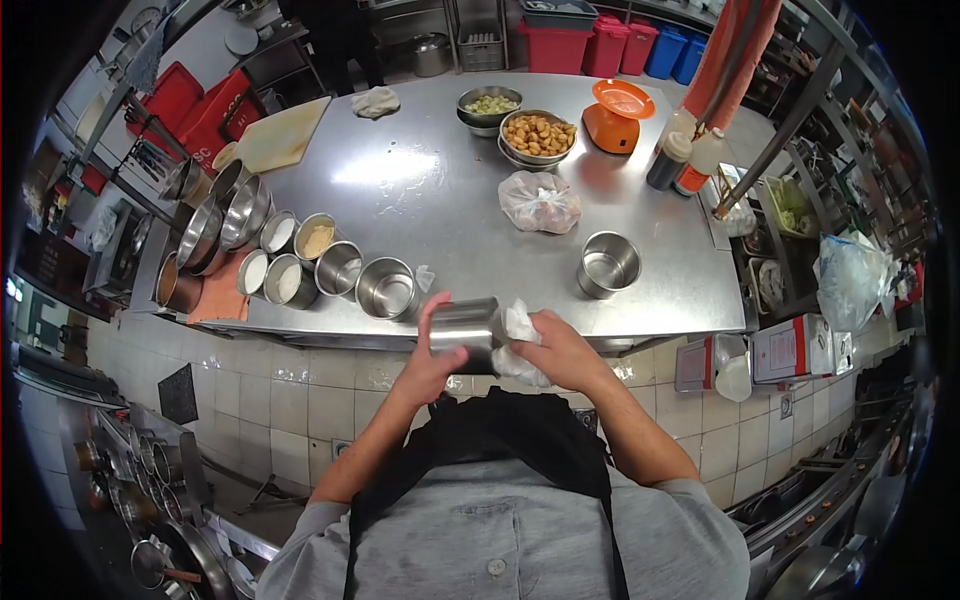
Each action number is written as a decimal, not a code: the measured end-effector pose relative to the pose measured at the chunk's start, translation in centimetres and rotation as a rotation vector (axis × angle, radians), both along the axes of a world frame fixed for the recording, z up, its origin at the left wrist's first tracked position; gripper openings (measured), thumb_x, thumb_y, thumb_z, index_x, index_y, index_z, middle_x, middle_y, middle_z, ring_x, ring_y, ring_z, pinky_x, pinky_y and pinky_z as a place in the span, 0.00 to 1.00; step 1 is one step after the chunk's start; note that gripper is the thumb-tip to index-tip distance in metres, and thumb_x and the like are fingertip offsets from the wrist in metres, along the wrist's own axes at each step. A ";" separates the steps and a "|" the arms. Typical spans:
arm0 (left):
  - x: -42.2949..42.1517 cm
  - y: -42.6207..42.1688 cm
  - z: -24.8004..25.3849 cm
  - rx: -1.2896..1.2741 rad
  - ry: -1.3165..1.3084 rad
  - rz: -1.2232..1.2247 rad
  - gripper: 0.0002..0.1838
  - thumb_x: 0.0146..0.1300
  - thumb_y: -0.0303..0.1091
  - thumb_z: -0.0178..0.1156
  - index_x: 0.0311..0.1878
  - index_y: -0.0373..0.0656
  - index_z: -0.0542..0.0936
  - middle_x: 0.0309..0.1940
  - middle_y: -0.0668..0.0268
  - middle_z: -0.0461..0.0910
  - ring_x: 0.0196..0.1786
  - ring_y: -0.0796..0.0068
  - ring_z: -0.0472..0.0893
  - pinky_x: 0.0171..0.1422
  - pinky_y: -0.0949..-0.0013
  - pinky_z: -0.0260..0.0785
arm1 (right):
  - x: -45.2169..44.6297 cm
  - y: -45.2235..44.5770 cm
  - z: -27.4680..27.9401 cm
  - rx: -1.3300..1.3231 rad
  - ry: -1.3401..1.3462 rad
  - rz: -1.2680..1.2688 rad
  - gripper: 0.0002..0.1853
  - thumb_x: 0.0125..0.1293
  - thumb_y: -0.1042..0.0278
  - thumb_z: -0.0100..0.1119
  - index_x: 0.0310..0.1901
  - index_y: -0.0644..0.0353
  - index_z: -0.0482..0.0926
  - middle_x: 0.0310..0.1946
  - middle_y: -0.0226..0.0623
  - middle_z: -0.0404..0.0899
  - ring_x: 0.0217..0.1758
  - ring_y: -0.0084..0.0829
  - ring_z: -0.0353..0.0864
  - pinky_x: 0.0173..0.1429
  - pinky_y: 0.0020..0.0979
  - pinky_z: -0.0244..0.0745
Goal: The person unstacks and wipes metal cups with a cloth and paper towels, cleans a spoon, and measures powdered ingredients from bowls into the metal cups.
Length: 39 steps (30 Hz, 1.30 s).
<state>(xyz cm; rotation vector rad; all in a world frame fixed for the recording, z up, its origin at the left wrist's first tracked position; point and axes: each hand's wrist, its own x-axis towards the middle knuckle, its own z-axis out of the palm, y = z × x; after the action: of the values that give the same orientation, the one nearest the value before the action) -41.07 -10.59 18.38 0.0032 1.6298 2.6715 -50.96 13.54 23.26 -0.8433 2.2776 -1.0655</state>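
My left hand [432,362] is wrapped around a shiny steel canister [466,325], tilted onto its side in front of the table's near edge. In my right hand [562,352] is a crumpled white cloth [520,325], pressed against the canister's right end; whether it is fabric or paper I cannot tell. An upright steel canister [386,288] stands on the table just beyond my left hand, with a scrap of clear plastic [425,277] beside it. Farther right, another steel canister [609,265] stands apart from my right hand.
Several canisters of white and tan powder [318,237] and stacked bowls [246,212] line the left of the steel table [420,220]. Beyond are a bagged item [540,202], a bowl of brown chunks [539,136], an orange scale [612,128] and sauce bottles [700,163].
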 end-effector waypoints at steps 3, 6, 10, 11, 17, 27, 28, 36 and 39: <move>0.6 2.4 3.2 -0.741 0.292 -0.036 0.49 0.63 0.38 0.75 0.80 0.53 0.54 0.70 0.59 0.61 0.72 0.61 0.68 0.78 0.56 0.61 | 0.9 -2.1 -4.9 -0.622 -0.713 -0.251 0.12 0.75 0.71 0.58 0.56 0.61 0.81 0.54 0.40 0.81 0.58 0.33 0.82 0.59 0.35 0.79; 0.2 3.9 3.0 -0.168 0.126 -0.033 0.49 0.63 0.42 0.77 0.79 0.57 0.53 0.68 0.61 0.63 0.72 0.62 0.67 0.77 0.57 0.61 | 2.3 -2.8 1.0 -0.927 -1.035 -0.368 0.13 0.74 0.78 0.56 0.57 0.60 0.78 0.48 0.34 0.84 0.53 0.31 0.86 0.55 0.36 0.82; 0.1 3.5 1.9 0.203 -0.084 -0.199 0.45 0.67 0.52 0.72 0.78 0.61 0.55 0.67 0.61 0.67 0.65 0.60 0.76 0.55 0.54 0.80 | 2.0 -0.7 1.5 -0.497 -0.186 0.226 0.13 0.65 0.79 0.63 0.51 0.60 0.81 0.47 0.40 0.84 0.54 0.42 0.84 0.58 0.35 0.80; 0.4 3.7 2.3 0.282 -0.158 -0.266 0.44 0.68 0.54 0.71 0.78 0.61 0.55 0.67 0.60 0.68 0.63 0.59 0.77 0.49 0.53 0.83 | 1.7 -0.2 2.1 -0.309 0.085 0.458 0.13 0.63 0.78 0.65 0.49 0.60 0.83 0.47 0.42 0.83 0.55 0.45 0.83 0.58 0.34 0.80; -0.2 3.9 2.1 0.432 -0.430 -0.273 0.34 0.75 0.52 0.64 0.77 0.64 0.59 0.63 0.59 0.74 0.54 0.60 0.83 0.36 0.51 0.84 | 1.0 -0.8 0.2 -0.252 0.577 0.197 0.15 0.56 0.69 0.70 0.44 0.63 0.82 0.45 0.45 0.85 0.53 0.51 0.83 0.56 0.46 0.79; -0.4 3.5 1.5 0.345 -0.217 -0.165 0.39 0.69 0.51 0.70 0.76 0.58 0.61 0.60 0.60 0.74 0.52 0.66 0.83 0.36 0.58 0.83 | 1.3 -3.4 -1.1 -0.394 0.142 0.087 0.15 0.57 0.75 0.66 0.47 0.63 0.83 0.46 0.53 0.86 0.48 0.55 0.85 0.53 0.48 0.80; -0.1 3.6 1.7 0.425 -0.270 -0.196 0.38 0.70 0.52 0.68 0.77 0.59 0.61 0.59 0.60 0.76 0.52 0.65 0.84 0.34 0.58 0.83 | 1.0 -3.5 -2.0 -0.380 0.414 0.106 0.14 0.57 0.73 0.68 0.47 0.60 0.84 0.44 0.50 0.86 0.48 0.54 0.86 0.52 0.48 0.80; 4.7 -2.0 -5.7 0.565 -0.312 0.027 0.40 0.72 0.70 0.56 0.78 0.56 0.66 0.69 0.61 0.75 0.68 0.53 0.77 0.61 0.43 0.75 | 0.3 -7.5 -0.9 -0.279 -0.303 0.279 0.17 0.62 0.66 0.66 0.51 0.61 0.85 0.41 0.43 0.89 0.42 0.34 0.87 0.52 0.36 0.80; 6.8 -4.6 -5.3 0.732 -0.442 0.405 0.42 0.71 0.74 0.53 0.76 0.53 0.70 0.71 0.58 0.74 0.70 0.53 0.76 0.60 0.49 0.78 | -0.9 -8.7 -1.1 -0.473 -0.368 0.091 0.19 0.64 0.67 0.66 0.55 0.64 0.83 0.41 0.37 0.89 0.46 0.28 0.85 0.56 0.33 0.79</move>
<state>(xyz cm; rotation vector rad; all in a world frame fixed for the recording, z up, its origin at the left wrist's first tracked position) -34.27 -15.17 13.10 -0.9103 0.5240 3.0682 -51.86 4.79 22.12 -0.8308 1.6930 -1.6007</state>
